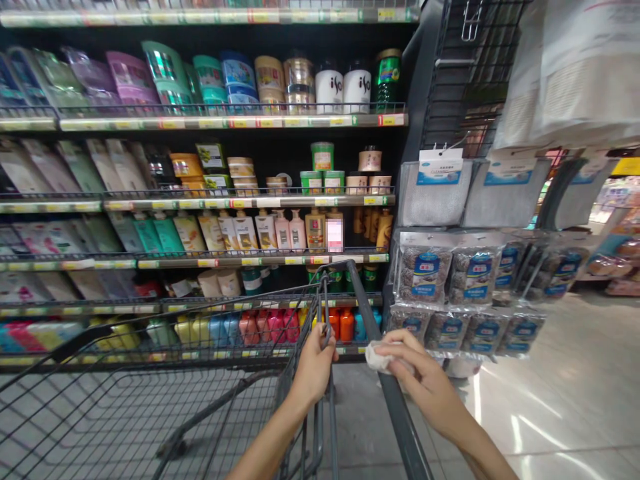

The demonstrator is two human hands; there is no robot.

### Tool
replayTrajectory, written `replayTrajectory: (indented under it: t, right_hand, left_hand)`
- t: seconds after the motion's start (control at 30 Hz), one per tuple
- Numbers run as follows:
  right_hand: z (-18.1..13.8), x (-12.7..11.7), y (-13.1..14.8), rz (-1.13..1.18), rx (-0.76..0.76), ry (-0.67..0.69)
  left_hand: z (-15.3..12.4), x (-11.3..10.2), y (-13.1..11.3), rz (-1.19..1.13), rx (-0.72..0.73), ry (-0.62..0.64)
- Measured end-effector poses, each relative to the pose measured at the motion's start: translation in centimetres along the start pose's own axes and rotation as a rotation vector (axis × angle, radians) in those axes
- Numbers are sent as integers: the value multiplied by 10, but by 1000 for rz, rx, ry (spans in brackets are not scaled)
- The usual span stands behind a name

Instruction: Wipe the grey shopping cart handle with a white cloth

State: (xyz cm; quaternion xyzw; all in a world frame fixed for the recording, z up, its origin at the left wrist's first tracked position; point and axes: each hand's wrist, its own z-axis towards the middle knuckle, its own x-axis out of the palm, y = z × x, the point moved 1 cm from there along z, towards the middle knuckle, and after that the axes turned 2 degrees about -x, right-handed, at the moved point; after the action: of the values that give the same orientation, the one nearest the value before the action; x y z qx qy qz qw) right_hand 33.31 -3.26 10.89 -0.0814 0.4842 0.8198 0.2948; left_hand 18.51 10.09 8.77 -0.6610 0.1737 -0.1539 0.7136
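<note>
A wire shopping cart stands in front of me, its basket reaching off to the left. My left hand is closed around a thin metal bar at the near end of the basket. In my right hand is a crumpled white cloth or tissue, which I cannot tell apart. It lies against the thick grey cart handle, with my fingers bent over it. My palm on that side is hidden.
Shelves of bottles and jars fill the view ahead. Packs of scouring balls and grey cleaning cloths hang at the right, close to the cart handle. A shiny tiled floor stretches along the right.
</note>
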Motion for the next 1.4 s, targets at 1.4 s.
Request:
replayTrajectory:
  t: [1.4]
  right_hand:
    - [147, 21, -72, -332, -156, 91]
  left_hand:
    - [10, -2, 4, -11, 8, -3]
